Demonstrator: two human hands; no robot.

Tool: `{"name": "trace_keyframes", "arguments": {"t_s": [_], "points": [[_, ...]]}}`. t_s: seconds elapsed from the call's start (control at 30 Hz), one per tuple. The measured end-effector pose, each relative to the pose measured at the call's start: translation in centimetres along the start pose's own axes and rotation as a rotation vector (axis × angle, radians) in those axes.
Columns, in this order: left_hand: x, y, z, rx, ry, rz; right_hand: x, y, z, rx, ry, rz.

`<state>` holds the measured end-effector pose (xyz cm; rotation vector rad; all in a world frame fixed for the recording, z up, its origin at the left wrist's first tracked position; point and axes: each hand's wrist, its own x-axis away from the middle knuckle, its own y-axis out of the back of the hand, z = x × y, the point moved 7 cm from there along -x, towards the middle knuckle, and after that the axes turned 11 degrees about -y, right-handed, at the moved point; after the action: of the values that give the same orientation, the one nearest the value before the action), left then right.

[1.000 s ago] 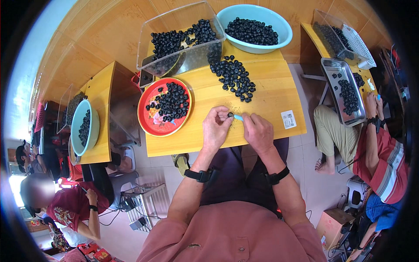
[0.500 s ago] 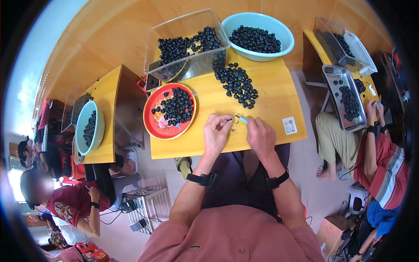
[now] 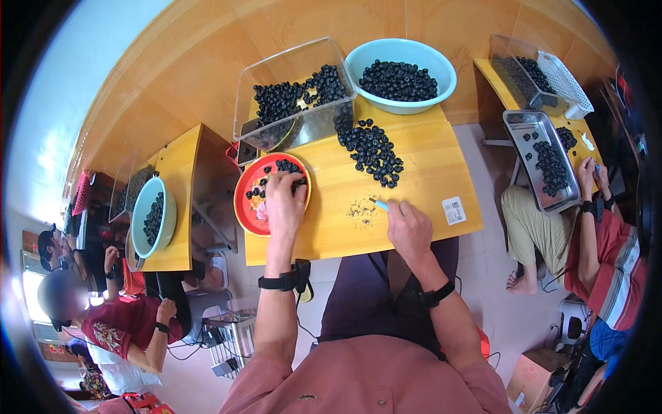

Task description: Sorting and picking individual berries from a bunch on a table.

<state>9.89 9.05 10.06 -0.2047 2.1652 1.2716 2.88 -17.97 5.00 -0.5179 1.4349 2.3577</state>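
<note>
My left hand (image 3: 284, 199) reaches over the red plate (image 3: 243, 210) with its fingers bent and apart among small black ring-shaped pieces (image 3: 283, 165). Its fingertips are partly hidden, and no piece shows held in it. My right hand (image 3: 409, 225) is closed around a slim tool with a light-blue handle (image 3: 380, 204) and a thin dark tip pointing left. That tip is just above the yellow table (image 3: 324, 234), beside a scatter of small dark shavings (image 3: 360, 211). A loose pile of the same black pieces (image 3: 373, 153) lies farther back on the table.
A clear plastic bin (image 3: 303, 124) and a light-blue basin (image 3: 407, 107), both with black pieces, stand at the back. A white label (image 3: 454, 211) is on the table's right side. People work at side tables, with a metal tray (image 3: 514, 131) right and another basin (image 3: 165, 228) left.
My left hand has moved left from the tool's tip to the red plate, and the black piece it pinched no longer shows. My right hand stays near its place, still gripping the tool.
</note>
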Motion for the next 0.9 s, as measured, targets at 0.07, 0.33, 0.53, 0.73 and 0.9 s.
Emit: {"name": "trace_keyframes", "arguments": {"t_s": [0.07, 0.33, 0.53, 0.73, 0.9], "points": [[-0.9, -2.2, -1.6, 0.026, -0.06, 0.052, 0.0, 0.3, 0.3, 0.009, 0.031, -0.046], [-3.8, -11.3, -4.6, 0.214, 0.146, 0.257, 0.0, 0.3, 0.3, 0.012, 0.02, -0.046], [-3.3, -12.1, -3.7, 0.225, 0.164, 0.25, 0.1, 0.2, 0.3, -0.009, 0.036, -0.051], [-0.5, -9.6, -5.6, 0.384, 0.194, 0.175, 0.1, 0.4, 0.0, -0.001, 0.037, -0.054], [3.6, -8.8, -6.2, 0.677, 0.347, 0.099, 0.0, 0.6, 0.4, -0.001, 0.029, -0.043]]}}
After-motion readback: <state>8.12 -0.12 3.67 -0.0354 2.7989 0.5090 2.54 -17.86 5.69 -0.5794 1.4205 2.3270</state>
